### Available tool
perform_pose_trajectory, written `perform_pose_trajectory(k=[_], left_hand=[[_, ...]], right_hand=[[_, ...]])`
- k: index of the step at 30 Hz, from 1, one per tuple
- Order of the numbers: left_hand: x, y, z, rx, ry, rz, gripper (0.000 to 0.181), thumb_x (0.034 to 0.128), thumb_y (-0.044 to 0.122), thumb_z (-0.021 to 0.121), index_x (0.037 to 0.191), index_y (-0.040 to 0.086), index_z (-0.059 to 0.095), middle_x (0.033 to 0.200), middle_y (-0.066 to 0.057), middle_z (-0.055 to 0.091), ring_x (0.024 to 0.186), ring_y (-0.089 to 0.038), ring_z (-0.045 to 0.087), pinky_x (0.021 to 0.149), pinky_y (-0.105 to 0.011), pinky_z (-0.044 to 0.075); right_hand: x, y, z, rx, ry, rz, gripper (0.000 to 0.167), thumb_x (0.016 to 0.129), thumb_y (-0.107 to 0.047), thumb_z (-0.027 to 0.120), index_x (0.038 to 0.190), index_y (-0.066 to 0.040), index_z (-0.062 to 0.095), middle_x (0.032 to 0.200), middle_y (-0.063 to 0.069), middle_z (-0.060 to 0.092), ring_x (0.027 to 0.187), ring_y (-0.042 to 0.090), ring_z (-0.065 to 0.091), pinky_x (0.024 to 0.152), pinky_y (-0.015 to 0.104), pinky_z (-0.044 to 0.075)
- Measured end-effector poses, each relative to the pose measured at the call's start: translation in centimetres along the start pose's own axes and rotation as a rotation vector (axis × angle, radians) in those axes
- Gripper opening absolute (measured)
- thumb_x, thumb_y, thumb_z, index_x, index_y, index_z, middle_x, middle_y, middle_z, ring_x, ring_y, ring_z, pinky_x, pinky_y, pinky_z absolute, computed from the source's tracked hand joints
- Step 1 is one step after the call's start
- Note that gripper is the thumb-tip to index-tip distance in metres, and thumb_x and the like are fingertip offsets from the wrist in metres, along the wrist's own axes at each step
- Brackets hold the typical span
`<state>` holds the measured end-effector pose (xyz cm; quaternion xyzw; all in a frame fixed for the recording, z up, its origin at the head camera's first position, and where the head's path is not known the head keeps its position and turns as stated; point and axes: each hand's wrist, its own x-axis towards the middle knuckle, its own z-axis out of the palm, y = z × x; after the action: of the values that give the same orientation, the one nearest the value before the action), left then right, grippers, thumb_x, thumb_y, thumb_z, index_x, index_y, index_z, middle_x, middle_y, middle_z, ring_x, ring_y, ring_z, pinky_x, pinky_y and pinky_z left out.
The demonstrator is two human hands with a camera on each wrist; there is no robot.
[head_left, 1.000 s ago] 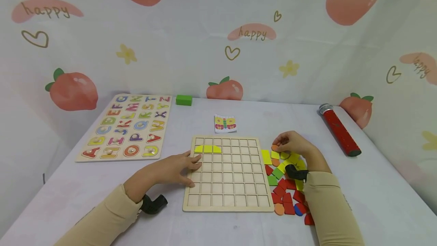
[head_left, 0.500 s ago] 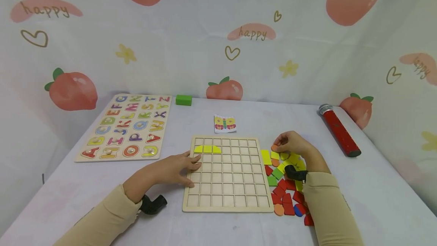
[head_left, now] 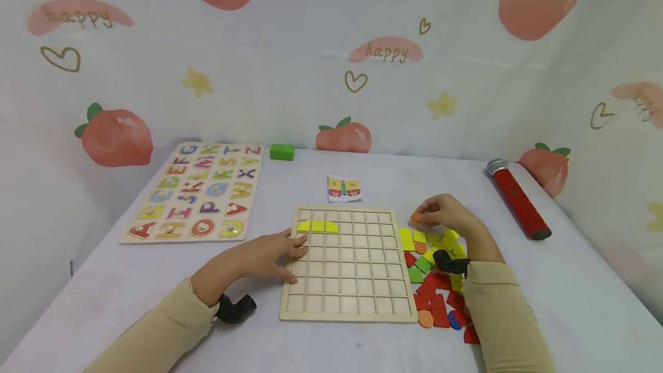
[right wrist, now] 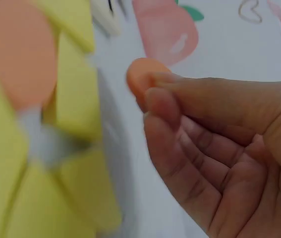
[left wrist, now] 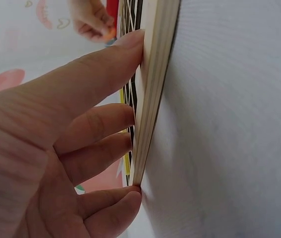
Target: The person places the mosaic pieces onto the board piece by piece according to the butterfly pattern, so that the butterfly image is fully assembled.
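Note:
My right hand (head_left: 446,213) pinches an orange disc (right wrist: 141,79) between thumb and fingertips, a little above the far end of the pile of coloured pieces. In the right wrist view the disc stands clear of the yellow pieces (right wrist: 78,87). My left hand (head_left: 264,256) rests on the left edge of a wooden grid board (head_left: 348,315), its fingers spread and relaxed. The left wrist view has the thumb (left wrist: 95,74) touching the board's frame. Three yellow pieces (head_left: 317,226) sit side by side in the board's second row, at the left.
Red pieces (head_left: 438,311), yellow and green ones lie right of the board. A butterfly picture card (head_left: 344,189) stands behind it. An alphabet puzzle board (head_left: 194,194) lies at the back left, beside a green block (head_left: 282,152). A red microphone (head_left: 519,200) lies at the right.
My right hand has risen slightly from the pile with the orange disc between its fingers. The left hand stays on the board's edge. The head view has shifted a little.

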<state>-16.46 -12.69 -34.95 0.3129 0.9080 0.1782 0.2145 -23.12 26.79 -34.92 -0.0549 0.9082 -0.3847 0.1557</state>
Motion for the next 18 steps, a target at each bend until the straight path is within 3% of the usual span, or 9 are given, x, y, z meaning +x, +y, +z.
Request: perform_pose_trajectory(k=[3,9,18], left_hand=[[0.1,0.0,0.0,0.010,-0.001,-0.007,0.064,0.0781,0.037,0.072,0.134,0.014,0.052,0.150,-0.002,0.034,0.142,-0.038,0.018,0.112,-0.052,0.026],[0.1,-0.2,0.1,0.001,-0.002,-0.009,0.064,0.0781,0.037,0.072,0.134,0.014,0.051,0.151,-0.002,0.033,0.142,-0.038,0.017,0.112,-0.052,0.025],[0.1,-0.2,0.2,0.001,0.002,-0.007,0.065,0.0777,0.038,0.073,0.134,0.014,0.051,0.151,-0.001,0.033,0.143,-0.037,0.017,0.113,-0.051,0.024]], right_hand=[[0.2,-0.8,0.1,0.080,-0.003,-0.056,0.025,0.090,-0.009,0.060,0.104,0.011,0.060,0.088,0.009,0.068,0.075,0.014,0.063,0.072,0.026,0.055],[1.2,-3.1,1.6,0.166,-0.054,-0.129,0.022,0.090,-0.009,0.061,0.101,0.009,0.058,0.087,0.007,0.068,0.076,0.018,0.064,0.074,0.032,0.056],[3.0,-6.8,4.9,0.196,-0.182,-0.138,0.015,0.088,-0.008,0.062,0.092,0.005,0.058,0.083,0.008,0.068,0.070,0.016,0.065,0.073,0.032,0.057]])
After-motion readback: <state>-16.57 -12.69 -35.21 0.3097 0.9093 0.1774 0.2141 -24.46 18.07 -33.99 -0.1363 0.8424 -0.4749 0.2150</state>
